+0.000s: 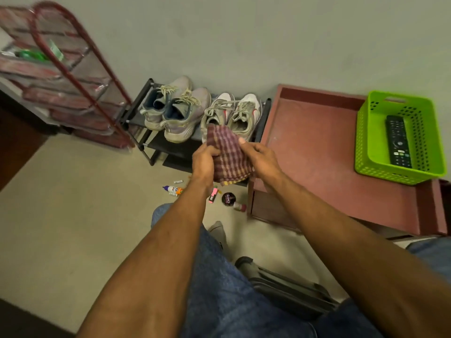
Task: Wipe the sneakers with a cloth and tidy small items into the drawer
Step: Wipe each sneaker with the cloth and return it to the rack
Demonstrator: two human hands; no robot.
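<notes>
— Where's the cloth [228,152]?

— Between my two hands, held up in front of the shoe rack [156,145]. My left hand [204,159] grips its left edge, fingers curled round the fabric. My right hand [262,159] pinches the right edge, thumb up on the checked side, the other fingers tucked behind where I can't see them.

— And the sneakers?

— Just past the cloth, on the top shelf of the rack. The white pair [233,115] sits right behind the cloth's upper corner, which covers part of the left shoe's heel. The grey pair [170,111] stands beside them to the left, heels toward me.

— The small items?

— On the floor below my hands: a glue bottle [172,189], a pink highlighter [213,195], a round black tin [228,198] and a small bottle [240,206] lying just beside it. The rest are too small to name.

— Any writing?

— The tin's lid reads "Cherry". The label on the glue bottle is too blurred to read.

— What's further out?

— To my right, a reddish worktop [317,147] with a raised rim, and on it a green basket [366,132] holding a remote [398,141].
</notes>
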